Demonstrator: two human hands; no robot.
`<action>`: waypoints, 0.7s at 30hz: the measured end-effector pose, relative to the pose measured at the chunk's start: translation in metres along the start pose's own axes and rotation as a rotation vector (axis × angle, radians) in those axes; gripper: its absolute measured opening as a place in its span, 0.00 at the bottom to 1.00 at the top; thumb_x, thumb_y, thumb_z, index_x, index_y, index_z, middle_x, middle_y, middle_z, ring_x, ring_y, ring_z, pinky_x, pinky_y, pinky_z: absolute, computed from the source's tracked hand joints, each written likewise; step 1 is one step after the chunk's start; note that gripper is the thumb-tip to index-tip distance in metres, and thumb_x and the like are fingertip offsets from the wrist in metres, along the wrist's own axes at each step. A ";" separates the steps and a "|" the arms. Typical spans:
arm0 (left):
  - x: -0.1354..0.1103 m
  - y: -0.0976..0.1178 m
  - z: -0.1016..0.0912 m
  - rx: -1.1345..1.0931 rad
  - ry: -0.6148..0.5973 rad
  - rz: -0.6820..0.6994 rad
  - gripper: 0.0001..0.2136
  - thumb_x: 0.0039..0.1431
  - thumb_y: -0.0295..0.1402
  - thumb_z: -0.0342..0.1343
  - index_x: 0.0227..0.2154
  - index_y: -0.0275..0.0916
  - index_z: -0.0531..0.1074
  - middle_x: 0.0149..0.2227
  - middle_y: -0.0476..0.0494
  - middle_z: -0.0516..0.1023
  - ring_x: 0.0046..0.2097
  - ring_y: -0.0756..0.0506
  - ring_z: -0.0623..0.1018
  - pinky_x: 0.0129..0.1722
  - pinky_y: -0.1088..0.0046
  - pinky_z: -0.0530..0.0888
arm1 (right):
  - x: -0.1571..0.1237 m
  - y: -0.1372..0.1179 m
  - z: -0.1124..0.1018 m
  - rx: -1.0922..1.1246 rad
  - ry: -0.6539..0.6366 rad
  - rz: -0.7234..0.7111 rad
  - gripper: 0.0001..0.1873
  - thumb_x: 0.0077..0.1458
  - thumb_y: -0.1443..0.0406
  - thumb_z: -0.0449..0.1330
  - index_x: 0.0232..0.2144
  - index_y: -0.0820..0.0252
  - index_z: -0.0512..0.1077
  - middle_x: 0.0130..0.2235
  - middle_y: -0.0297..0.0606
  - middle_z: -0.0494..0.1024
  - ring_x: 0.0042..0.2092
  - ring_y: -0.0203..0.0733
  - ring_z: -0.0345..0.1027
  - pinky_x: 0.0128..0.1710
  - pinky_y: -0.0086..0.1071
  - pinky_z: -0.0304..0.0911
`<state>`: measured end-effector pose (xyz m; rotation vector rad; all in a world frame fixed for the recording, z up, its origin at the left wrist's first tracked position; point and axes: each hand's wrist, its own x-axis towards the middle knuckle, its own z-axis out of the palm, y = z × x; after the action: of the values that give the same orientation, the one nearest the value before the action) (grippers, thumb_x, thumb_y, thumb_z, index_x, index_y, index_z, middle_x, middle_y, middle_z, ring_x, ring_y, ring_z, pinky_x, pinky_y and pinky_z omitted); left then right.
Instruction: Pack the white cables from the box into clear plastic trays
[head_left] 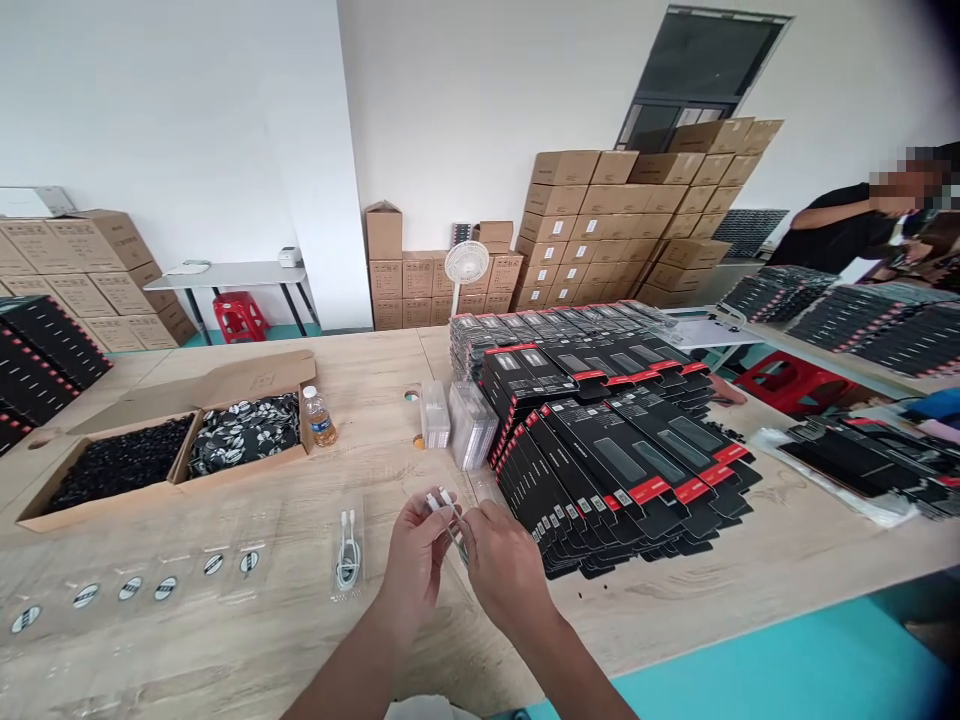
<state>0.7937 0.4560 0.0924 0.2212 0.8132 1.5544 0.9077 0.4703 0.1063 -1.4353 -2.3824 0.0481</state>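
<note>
My left hand (pixel 415 560) and my right hand (pixel 504 565) meet above the wooden table (pixel 225 660), both pinching a white cable (pixel 442 503) with pale connector ends. Part of it is hidden by my fingers, and a clear plastic bag may be around it. Just left of my hands lies a bagged coiled white cable (pixel 347 555). Further left runs a row of clear bags with round stickers (pixel 129 588). To the right, touching neither hand, rise stacks of black boxes with red labels (pixel 622 470). Two clear plastic packs (pixel 471 425) stand beyond my fingers.
A cardboard tray (pixel 180 440) holds black and patterned items, with a water bottle (pixel 319 417) beside it. Stacked cartons (pixel 600 220) line the wall. A person in black (pixel 847 225) stands at the right, behind a table of black boxes (pixel 862 330). A fan (pixel 466 265) stands behind.
</note>
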 end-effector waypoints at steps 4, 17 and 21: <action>0.006 -0.008 0.005 -0.023 0.133 -0.002 0.15 0.38 0.32 0.70 0.30 0.37 0.73 0.27 0.49 0.75 0.29 0.51 0.75 0.32 0.75 0.70 | 0.002 -0.005 -0.003 -0.074 0.010 -0.002 0.11 0.61 0.69 0.51 0.28 0.59 0.70 0.30 0.38 0.73 0.34 0.41 0.65 0.32 0.33 0.48; 0.019 -0.016 0.007 0.071 0.206 0.071 0.11 0.37 0.33 0.67 0.22 0.36 0.69 0.20 0.52 0.72 0.22 0.52 0.71 0.25 0.76 0.67 | 0.001 -0.003 0.006 -0.098 0.036 -0.031 0.10 0.61 0.70 0.52 0.28 0.59 0.70 0.30 0.38 0.74 0.32 0.40 0.66 0.29 0.33 0.49; 0.022 -0.016 0.003 0.105 0.199 0.106 0.11 0.37 0.32 0.66 0.20 0.37 0.68 0.20 0.52 0.73 0.22 0.52 0.71 0.25 0.76 0.67 | -0.001 -0.005 0.010 -0.069 0.045 -0.024 0.10 0.60 0.70 0.52 0.28 0.58 0.70 0.29 0.39 0.74 0.31 0.41 0.67 0.30 0.32 0.51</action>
<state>0.8045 0.4769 0.0776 0.1903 1.0557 1.6525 0.9003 0.4687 0.0984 -1.4231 -2.3858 -0.0725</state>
